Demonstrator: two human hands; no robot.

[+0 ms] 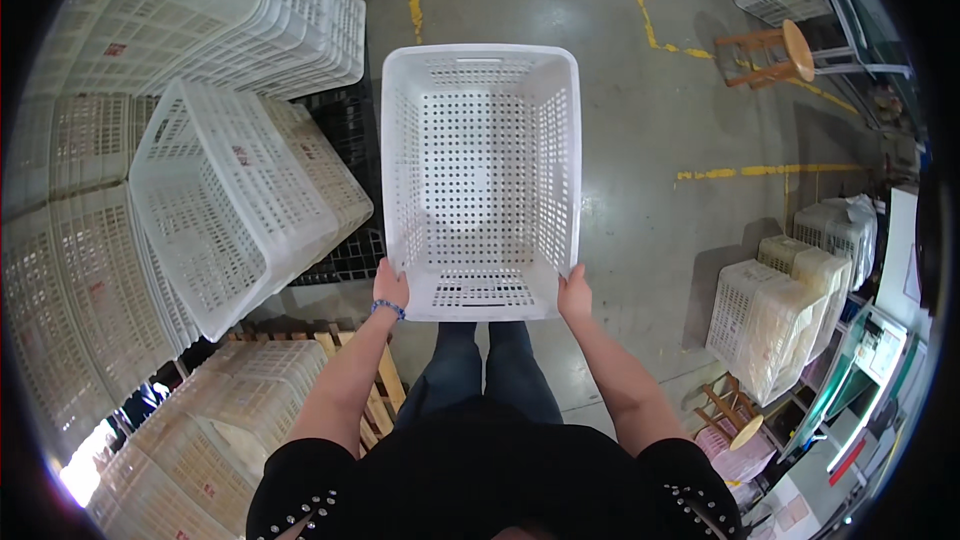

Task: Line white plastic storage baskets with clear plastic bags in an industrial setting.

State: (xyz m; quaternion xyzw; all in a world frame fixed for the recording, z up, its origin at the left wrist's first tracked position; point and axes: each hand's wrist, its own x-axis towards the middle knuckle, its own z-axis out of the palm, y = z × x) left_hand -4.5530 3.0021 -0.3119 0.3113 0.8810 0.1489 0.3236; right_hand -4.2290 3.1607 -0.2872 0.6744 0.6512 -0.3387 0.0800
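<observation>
A white perforated plastic crate (470,170) is held out in front of my body, its open top facing me and nothing inside it. My left hand (391,286) grips its near left corner, thumb over the rim, with a blue beaded bracelet at the wrist. At the near right corner, my right hand (574,294) holds the rim the same way. The fingers under the crate are hidden on both sides. Left of it, another white crate (230,200) lies tilted on its side by the stacks, apart from the one I hold.
Tall crate stacks (200,20) rise at the left, beside a black pallet (345,160) and a wooden pallet (385,390). On the right stand wrapped crates (765,325), a wooden stool (797,50), another stool (740,425) and workbenches. Yellow lines (760,171) mark the grey floor.
</observation>
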